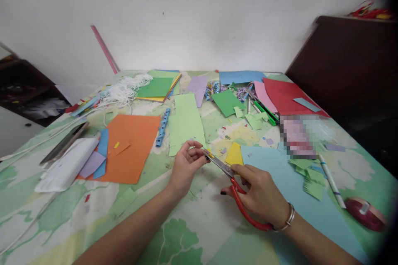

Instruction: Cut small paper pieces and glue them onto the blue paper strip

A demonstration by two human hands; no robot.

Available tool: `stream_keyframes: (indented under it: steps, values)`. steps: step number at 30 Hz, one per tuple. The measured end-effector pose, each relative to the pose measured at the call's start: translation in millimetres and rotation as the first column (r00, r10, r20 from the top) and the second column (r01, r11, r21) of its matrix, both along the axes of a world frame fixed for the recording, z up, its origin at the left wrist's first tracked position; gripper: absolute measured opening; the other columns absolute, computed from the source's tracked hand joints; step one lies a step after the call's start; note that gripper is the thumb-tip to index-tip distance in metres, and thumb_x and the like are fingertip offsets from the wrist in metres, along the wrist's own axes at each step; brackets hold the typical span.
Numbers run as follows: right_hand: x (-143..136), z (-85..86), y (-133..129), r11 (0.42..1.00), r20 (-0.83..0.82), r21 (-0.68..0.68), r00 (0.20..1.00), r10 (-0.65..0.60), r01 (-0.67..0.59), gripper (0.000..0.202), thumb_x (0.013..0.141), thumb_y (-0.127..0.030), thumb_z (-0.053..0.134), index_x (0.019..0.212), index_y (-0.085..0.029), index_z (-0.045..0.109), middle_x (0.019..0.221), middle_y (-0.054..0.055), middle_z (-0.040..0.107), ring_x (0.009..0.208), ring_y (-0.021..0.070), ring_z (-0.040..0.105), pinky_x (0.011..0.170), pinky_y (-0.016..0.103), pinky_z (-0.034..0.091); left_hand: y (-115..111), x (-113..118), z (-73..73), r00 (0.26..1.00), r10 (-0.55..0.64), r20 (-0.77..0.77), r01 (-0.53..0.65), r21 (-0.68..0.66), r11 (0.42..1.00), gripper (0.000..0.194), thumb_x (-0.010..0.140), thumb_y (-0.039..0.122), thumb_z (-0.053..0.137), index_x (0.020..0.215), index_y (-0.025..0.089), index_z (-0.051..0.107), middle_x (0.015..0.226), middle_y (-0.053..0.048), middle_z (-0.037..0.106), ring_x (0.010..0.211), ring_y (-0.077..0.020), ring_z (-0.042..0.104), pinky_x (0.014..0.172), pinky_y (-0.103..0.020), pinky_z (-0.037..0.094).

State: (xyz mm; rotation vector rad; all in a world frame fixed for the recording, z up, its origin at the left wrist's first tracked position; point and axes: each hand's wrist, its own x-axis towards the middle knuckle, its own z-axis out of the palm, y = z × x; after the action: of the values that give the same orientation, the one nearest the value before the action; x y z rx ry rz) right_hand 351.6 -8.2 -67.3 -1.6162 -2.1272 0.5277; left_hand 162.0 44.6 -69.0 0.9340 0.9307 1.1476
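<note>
My right hand [261,192] grips a pair of scissors [222,164] with red handles, its blades pointing left and away from me. At the blade tips, my left hand [188,165] is closed in a pinch by a small scrap of yellow paper [211,155]. The fingers partly hide how that scrap is held. A larger yellow paper piece [234,154] lies just beyond the blades. Light blue paper [298,198] extends under and beside my right forearm. Behind my left hand lies a long light green sheet [186,122].
Orange paper [132,145], a white power strip [68,163] and a phone [64,145] lie left. A blue paper roll [163,127] stands near the green sheet. Right are a marker [332,182], green cut scraps [312,184] and red paper [295,97]. White string [126,89] is heaped back left.
</note>
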Motion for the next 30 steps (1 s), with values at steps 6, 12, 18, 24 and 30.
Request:
stream_keyframes:
  steps: [6, 12, 18, 24, 30]
  values:
    - [0.8, 1.3, 0.3, 1.000, -0.002, -0.013, 1.000, -0.004, 0.004, 0.045, 0.071, -0.054, 0.061, 0.099, -0.019, 0.060, 0.067, 0.001, 0.054, 0.054, 0.0130, 0.045, 0.052, 0.024, 0.032, 1.4, 0.1, -0.2, 1.000, 0.011, 0.007, -0.011, 0.000, 1.000, 0.030, 0.068, 0.015, 0.067, 0.089, 0.018, 0.046, 0.073, 0.001, 0.061, 0.070, -0.0123, 0.058, 0.073, -0.029, 0.046]
    - [0.7, 1.3, 0.6, 1.000, 0.002, -0.017, 1.000, 0.006, -0.006, 0.046, 0.070, -0.055, 0.061, 0.097, -0.019, 0.061, 0.065, 0.001, 0.053, 0.054, 0.0131, 0.044, 0.052, 0.024, 0.032, 2.3, -0.4, 2.0, 1.000, 0.018, 0.005, -0.018, -0.005, 1.000, 0.031, 0.066, 0.014, 0.068, 0.087, 0.018, 0.047, 0.071, 0.001, 0.061, 0.069, -0.0123, 0.058, 0.071, -0.028, 0.047]
    - [0.3, 2.5, 0.3, 1.000, 0.012, -0.026, 1.000, 0.007, -0.007, 0.039, 0.072, -0.050, 0.060, 0.095, -0.019, 0.061, 0.064, 0.000, 0.052, 0.053, 0.0125, 0.043, 0.052, 0.024, 0.031, 1.5, -1.7, 3.0, 1.000, 0.010, 0.004, -0.010, -0.001, 1.000, 0.030, 0.066, 0.013, 0.068, 0.087, 0.018, 0.048, 0.069, 0.001, 0.061, 0.068, -0.0119, 0.058, 0.071, -0.028, 0.047]
    - [0.1, 2.7, 0.8, 1.000, 0.010, -0.021, 1.000, 0.017, -0.017, 0.035, 0.072, -0.048, 0.060, 0.092, -0.019, 0.061, 0.064, 0.000, 0.053, 0.053, 0.0124, 0.044, 0.052, 0.023, 0.031, 1.6, -2.1, 2.9, 1.000, 0.004, 0.011, -0.004, -0.007, 1.000, 0.028, 0.066, 0.014, 0.068, 0.086, 0.017, 0.049, 0.069, 0.001, 0.061, 0.067, -0.0120, 0.058, 0.071, -0.027, 0.046]
    - [-0.8, 2.0, -0.4, 1.000, -0.007, -0.017, 1.000, 0.021, -0.021, 0.034, 0.072, -0.047, 0.060, 0.091, -0.019, 0.060, 0.063, 0.000, 0.052, 0.052, 0.0119, 0.043, 0.051, 0.023, 0.031, 1.1, -0.9, 4.1, 0.999, 0.012, 0.031, -0.011, -0.041, 0.999, 0.027, 0.064, 0.012, 0.068, 0.084, 0.018, 0.051, 0.066, 0.003, 0.061, 0.064, -0.0109, 0.057, 0.069, -0.025, 0.045]
